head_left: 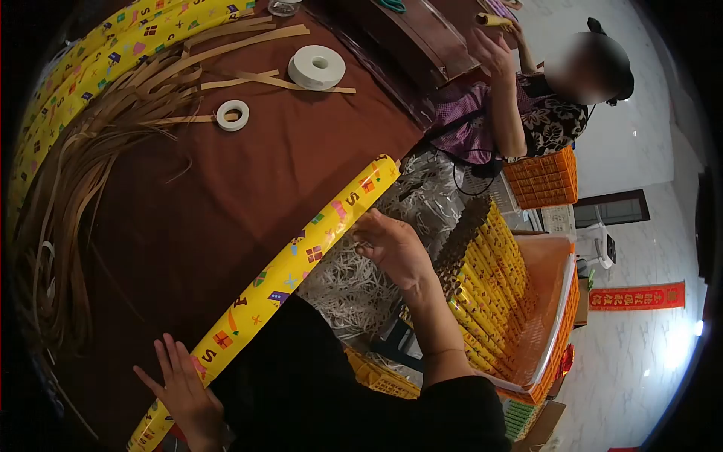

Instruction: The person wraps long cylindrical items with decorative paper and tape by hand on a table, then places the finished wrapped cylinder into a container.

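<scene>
A long yellow tube (279,279) with printed gifts and letters lies slantwise along the near edge of the brown cloth. My left hand (184,392) rests against its lower part, fingers apart and stretched out. Near the upper part of the tube is my right hand (392,248), its fingers curled toward the thumb; whatever they may hold is too small to tell. White shredded strips (346,279) show below that hand. Two white tape rolls, one large (316,68) and one small (233,115), lie on the cloth, touching flat tan strips.
Bundled brown strips (83,166) and yellow printed rolls (113,45) fill the left side. At the right, a lined orange crate (542,324) holds several yellow tubes (489,294). A co-worker (542,113) sits at the upper right, near another orange crate (541,179).
</scene>
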`<state>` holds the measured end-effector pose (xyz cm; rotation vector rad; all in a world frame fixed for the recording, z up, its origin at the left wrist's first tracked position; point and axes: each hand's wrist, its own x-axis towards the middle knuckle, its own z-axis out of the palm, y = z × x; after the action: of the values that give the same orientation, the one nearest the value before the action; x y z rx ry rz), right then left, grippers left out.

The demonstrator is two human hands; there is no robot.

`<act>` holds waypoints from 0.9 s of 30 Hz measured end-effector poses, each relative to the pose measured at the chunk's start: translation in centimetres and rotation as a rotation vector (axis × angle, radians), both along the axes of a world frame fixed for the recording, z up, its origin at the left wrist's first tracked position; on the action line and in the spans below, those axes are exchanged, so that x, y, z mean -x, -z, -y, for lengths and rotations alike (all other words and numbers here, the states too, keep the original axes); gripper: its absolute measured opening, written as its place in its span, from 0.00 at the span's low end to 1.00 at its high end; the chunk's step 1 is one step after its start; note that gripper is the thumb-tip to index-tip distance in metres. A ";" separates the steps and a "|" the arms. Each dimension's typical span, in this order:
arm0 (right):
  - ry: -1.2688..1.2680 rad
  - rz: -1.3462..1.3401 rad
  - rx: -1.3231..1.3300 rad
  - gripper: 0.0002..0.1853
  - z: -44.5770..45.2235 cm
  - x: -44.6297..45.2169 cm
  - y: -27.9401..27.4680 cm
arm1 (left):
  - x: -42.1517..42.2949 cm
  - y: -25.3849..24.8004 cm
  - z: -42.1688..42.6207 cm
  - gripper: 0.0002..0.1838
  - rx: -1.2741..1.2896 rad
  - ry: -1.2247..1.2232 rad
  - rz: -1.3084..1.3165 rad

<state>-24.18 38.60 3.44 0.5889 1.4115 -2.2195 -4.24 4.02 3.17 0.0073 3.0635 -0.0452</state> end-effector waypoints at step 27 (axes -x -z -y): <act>0.050 -0.525 -1.043 0.12 -3.8 6.4 -2.0 | 0.4 0.2 0.2 0.32 0.048 0.058 -0.016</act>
<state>-30.60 42.39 5.41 0.3269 2.8573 -1.5631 -4.60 3.78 2.94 0.0931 3.0769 -0.1227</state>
